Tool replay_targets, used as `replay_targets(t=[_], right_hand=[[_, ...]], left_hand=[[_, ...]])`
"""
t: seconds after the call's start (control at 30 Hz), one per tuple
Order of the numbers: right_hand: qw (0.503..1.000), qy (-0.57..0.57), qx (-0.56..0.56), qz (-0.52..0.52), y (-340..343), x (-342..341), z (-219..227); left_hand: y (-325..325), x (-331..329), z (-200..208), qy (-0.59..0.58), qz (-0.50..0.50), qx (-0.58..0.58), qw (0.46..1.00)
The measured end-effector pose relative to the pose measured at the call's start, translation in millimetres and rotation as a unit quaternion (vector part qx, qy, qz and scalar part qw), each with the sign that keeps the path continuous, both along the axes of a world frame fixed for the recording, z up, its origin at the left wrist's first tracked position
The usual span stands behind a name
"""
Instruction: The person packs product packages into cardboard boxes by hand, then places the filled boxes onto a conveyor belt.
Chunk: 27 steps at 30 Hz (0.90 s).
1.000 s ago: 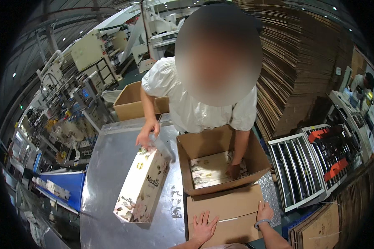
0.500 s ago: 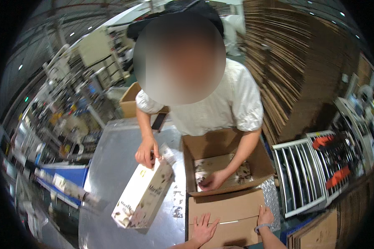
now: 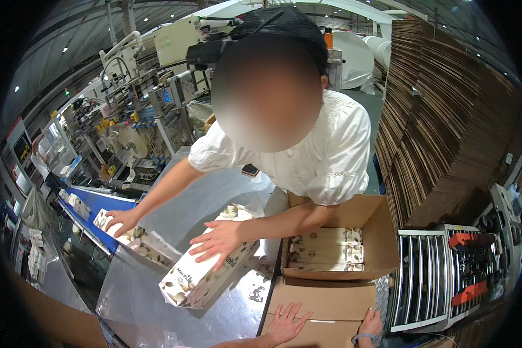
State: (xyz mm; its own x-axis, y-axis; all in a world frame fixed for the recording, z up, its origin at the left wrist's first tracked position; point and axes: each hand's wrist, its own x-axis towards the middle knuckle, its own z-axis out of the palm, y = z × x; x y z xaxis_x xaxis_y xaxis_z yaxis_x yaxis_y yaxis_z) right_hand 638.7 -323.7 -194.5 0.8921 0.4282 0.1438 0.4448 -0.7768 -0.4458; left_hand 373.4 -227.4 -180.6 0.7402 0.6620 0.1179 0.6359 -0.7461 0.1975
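Note:
My left hand (image 3: 289, 322) lies flat with fingers spread on top of a brown cardboard box (image 3: 330, 297) with closed flaps, at the table's near right. At that box's right side, my right hand (image 3: 370, 326), a band at its wrist, has its fingers curled on the edge. Just beyond stands an open carton (image 3: 383, 223) holding several white, flower-printed packs (image 3: 326, 253). Left of the carton, a co-worker's hand (image 3: 217, 239) presses on a block of the same packs (image 3: 206, 275). The co-worker's other hand (image 3: 122, 221) rests on another pack (image 3: 148, 246) at the table's left.
A blue conveyor (image 3: 90, 216) meets the left edge of the metal table (image 3: 136, 290). On the right is a roller track (image 3: 423, 278) with red-orange parts (image 3: 471, 239). Tall stacks of flat cardboard (image 3: 446, 122) stand behind it. A phone (image 3: 250, 170) lies near the co-worker.
The co-worker's one hand has left the open carton for the block of packs; the other has moved from that block to the pack at the left. My hands stay on the box. The view has shifted.

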Motion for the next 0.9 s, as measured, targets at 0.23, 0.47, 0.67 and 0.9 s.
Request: replay_targets(t=[0.23,0.47,0.67,0.9], right_hand=[[1.000,0.017,-0.010,-0.014,2.3,3.0,2.8],[0.999,-0.008,-0.048,-0.022,-0.3,7.5,-6.9],[0.998,0.008,-0.054,-0.016,8.1,-8.9,10.0],[0.998,0.033,-0.048,-0.028,0.6,1.0,13.8]], left_hand=[[5.3,6.0,7.4,0.003,0.005,0.007,1.000],[8.4,5.4,6.0,-0.008,-0.007,0.001,1.000],[3.4,-3.9,-6.3,0.011,0.010,0.008,1.000],[6.9,6.6,-3.1,-0.007,-0.014,0.007,1.000]])
